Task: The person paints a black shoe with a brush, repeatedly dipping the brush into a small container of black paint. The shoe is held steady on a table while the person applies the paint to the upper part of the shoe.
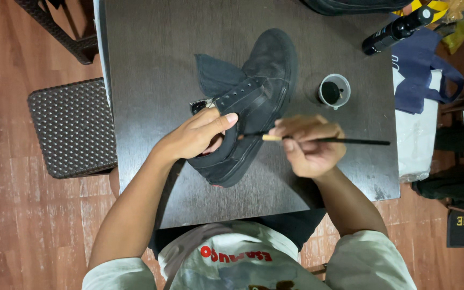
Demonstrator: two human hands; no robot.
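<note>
Between the two hands, on the dark desk [151,80], lies a black high-top shoe [253,102], resting on its side with the toe pointing away from the person. The left hand [197,137] grips the collar of the shoe, the thumb lying on the outside and the other fingers curled into the opening; this hold seems to keep the shoe steady and to turn its side upward. The right hand [310,147] is closed around a thin paintbrush [323,140], pinching it near the pale ferrule like a pen, so the tip meets the shoe just beside the left thumb while the long black handle points out to the right.

The shoe looks like matte, soft cloth or suede, with a row of small eyelets and no laces that I can see; its tongue [216,72] is folded out flat on the desk. The sole edge is also black and a little smoother.

Just beyond the right hand stands a small clear plastic cup [334,91] with a dark liquid inside, near enough for dipping the brush. Further away from that hand, at the desk corner, a black bottle [398,29] lies tilted. Well to the left of the left hand stands a woven stool [71,126] with a dotted texture, on a reddish wooden floor [17,215].
</note>
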